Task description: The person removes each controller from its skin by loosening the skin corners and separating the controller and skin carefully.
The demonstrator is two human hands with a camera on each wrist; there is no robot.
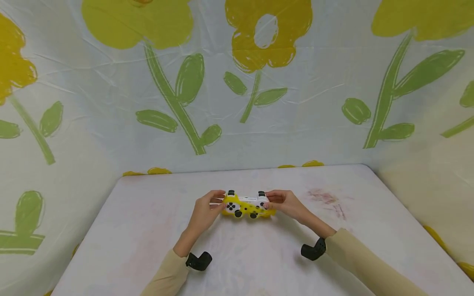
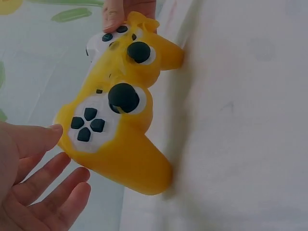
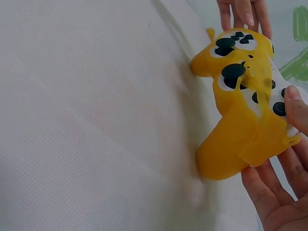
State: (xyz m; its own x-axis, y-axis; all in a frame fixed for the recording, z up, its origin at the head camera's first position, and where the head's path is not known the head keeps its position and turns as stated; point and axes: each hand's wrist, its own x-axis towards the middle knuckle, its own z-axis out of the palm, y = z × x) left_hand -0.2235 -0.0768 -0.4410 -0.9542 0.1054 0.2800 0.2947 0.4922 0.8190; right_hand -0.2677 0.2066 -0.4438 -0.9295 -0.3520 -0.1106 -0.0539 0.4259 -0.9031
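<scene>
A game controller [image 1: 246, 206] in a yellow rubber skin with black sticks and buttons stands on its grips on the white table [image 1: 148, 234]. In the wrist views the controller [image 2: 115, 130] [image 3: 240, 110] shows bare white shell at its right end, where the skin is peeled back. My left hand [image 1: 205, 209] is at the controller's left end. Its thumb tip touches the yellow edge, and the fingers of the left hand [image 2: 43, 187] lie nearly straight behind it. My right hand [image 1: 286, 203] pinches the right end, with the right hand's [image 3: 281, 192] thumb on the white face and its fingers underneath.
Sheets printed with yellow flowers and green stems [image 1: 174, 98] wall in the table at the back and on both sides. A faint reddish stain [image 1: 327, 199] marks the tabletop to the right of my hands. A black wrist camera [image 1: 198, 261] sits on each forearm.
</scene>
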